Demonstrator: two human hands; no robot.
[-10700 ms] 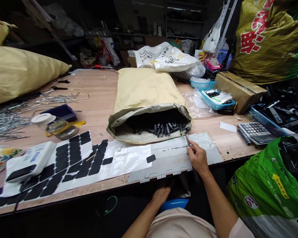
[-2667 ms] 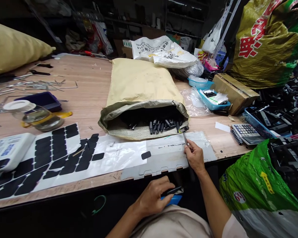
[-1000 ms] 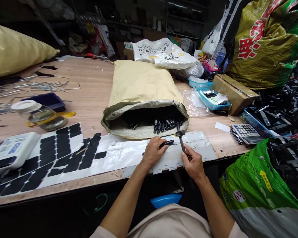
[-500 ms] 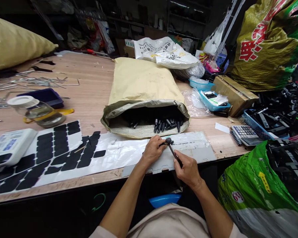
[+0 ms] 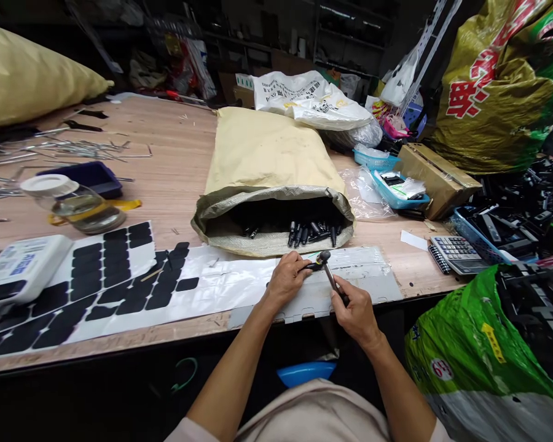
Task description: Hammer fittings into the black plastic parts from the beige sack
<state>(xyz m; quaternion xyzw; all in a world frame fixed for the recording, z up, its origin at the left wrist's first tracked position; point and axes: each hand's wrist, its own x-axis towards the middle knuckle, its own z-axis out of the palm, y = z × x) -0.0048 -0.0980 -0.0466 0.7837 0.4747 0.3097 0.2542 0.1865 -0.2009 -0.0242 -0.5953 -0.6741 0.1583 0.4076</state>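
Observation:
My left hand (image 5: pixel 287 277) is closed on a small black part (image 5: pixel 312 266) above a grey board (image 5: pixel 368 273) at the table's front edge. In my right hand (image 5: pixel 356 312) is the dark handle of a metal tool (image 5: pixel 330 277), its round head touching or very close to the black part's right end. Just behind my hands lies a beige sack (image 5: pixel 267 150), its mouth open toward me, with several black cylindrical pieces (image 5: pixel 304 234) inside the rim.
White sheets with black stickers (image 5: pixel 87 264), a lidded jar (image 5: pixel 90 212) and metal rods (image 5: pixel 69 147) are at left. To the right are a calculator (image 5: pixel 458 253), a blue basket (image 5: pixel 399 190), a cardboard box (image 5: pixel 435 178) and a green bag (image 5: pixel 456 331) of black parts.
My right hand and the tool have shifted slightly right, and the tool's head now sits farther from my left fingers. More of the black part shows. The whole view has moved slightly.

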